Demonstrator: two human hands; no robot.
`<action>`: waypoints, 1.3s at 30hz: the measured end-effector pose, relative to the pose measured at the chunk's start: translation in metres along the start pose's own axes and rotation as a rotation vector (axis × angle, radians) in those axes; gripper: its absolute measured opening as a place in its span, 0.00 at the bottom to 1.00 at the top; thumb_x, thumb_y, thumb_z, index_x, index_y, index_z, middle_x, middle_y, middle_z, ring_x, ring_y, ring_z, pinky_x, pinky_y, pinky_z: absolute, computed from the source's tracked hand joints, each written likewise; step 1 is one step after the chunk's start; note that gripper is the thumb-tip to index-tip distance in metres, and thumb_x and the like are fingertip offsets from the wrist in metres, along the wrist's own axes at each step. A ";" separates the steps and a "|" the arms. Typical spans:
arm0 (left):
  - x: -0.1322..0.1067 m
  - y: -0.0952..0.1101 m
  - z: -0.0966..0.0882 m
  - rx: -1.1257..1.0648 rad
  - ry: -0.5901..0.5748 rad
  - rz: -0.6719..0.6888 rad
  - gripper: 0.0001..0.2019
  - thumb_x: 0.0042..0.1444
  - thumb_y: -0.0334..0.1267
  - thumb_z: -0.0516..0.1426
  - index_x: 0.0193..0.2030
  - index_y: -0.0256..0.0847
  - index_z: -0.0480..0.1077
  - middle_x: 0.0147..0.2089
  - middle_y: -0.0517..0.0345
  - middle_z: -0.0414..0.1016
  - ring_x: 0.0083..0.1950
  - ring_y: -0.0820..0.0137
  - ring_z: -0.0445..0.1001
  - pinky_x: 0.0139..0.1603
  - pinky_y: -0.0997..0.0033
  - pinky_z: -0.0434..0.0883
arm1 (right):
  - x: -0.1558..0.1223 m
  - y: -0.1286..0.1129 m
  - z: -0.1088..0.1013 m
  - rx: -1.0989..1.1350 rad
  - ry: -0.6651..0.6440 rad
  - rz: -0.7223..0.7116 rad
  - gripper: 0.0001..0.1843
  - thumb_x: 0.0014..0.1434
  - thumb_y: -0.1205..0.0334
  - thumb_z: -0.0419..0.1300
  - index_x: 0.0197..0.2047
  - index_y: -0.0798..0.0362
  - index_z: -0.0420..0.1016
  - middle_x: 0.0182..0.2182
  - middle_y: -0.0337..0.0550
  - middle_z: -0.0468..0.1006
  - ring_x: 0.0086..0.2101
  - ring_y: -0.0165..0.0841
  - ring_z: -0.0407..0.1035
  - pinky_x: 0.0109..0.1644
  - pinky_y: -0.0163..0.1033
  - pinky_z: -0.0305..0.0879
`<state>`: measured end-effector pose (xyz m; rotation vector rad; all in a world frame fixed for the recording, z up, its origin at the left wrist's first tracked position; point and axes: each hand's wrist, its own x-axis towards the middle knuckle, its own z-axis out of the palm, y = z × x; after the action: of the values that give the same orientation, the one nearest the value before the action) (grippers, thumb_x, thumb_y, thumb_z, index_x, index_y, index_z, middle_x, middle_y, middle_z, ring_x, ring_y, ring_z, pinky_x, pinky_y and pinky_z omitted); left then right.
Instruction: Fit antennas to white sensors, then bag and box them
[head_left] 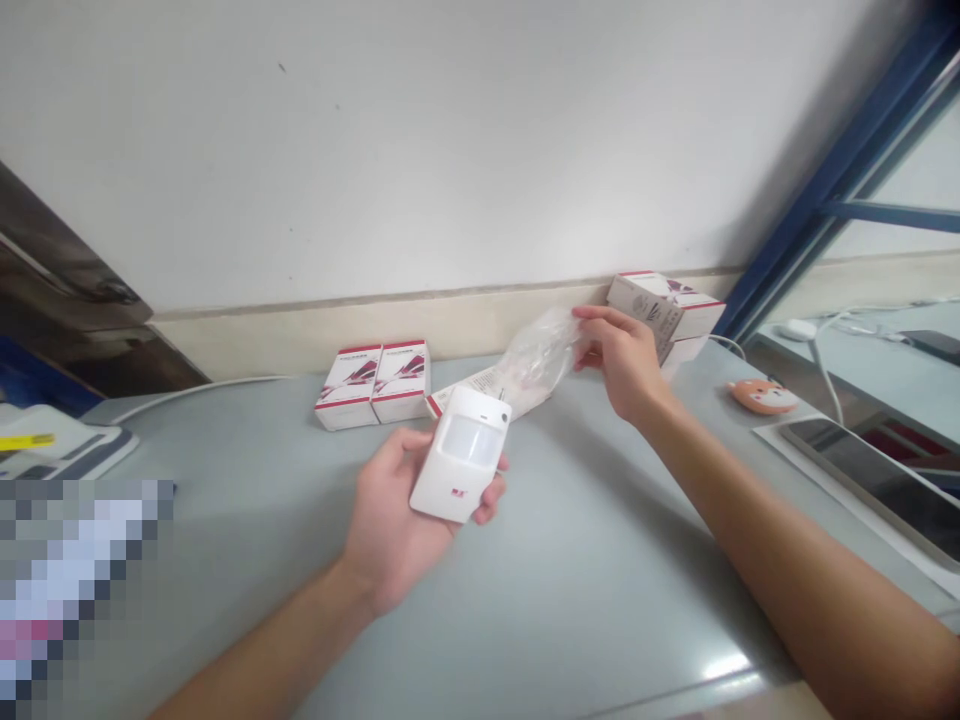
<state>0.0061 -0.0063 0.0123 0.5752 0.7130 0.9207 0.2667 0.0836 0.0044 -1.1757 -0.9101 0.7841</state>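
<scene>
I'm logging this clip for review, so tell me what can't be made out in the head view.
Head view:
Back of the white sensor: hidden by the left hand.
Contents of the clear bag in the right hand: lost in wrinkles and glare.
Print on the red-and-white boxes: too small.
Lower-left patch: pixelated.

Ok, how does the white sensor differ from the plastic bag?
The white sensor is boxy and opaque, the plastic bag clear and crumpled. The sensor lies cupped in the left hand, close to the body; the bag is pinched at one end by the right hand, farther out. Each is held by one hand.
</scene>
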 end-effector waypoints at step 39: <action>0.002 0.009 -0.013 -0.164 -0.221 0.037 0.19 0.65 0.45 0.56 0.54 0.35 0.78 0.44 0.42 0.76 0.35 0.64 0.72 0.37 0.64 0.69 | -0.070 -0.004 0.037 -0.563 -0.556 -0.684 0.12 0.69 0.60 0.63 0.55 0.46 0.76 0.43 0.43 0.82 0.45 0.39 0.74 0.52 0.46 0.69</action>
<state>-0.0073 0.0016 0.0102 0.5360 0.4253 0.9237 0.2034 0.0356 0.0010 -1.0085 -1.9589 0.2799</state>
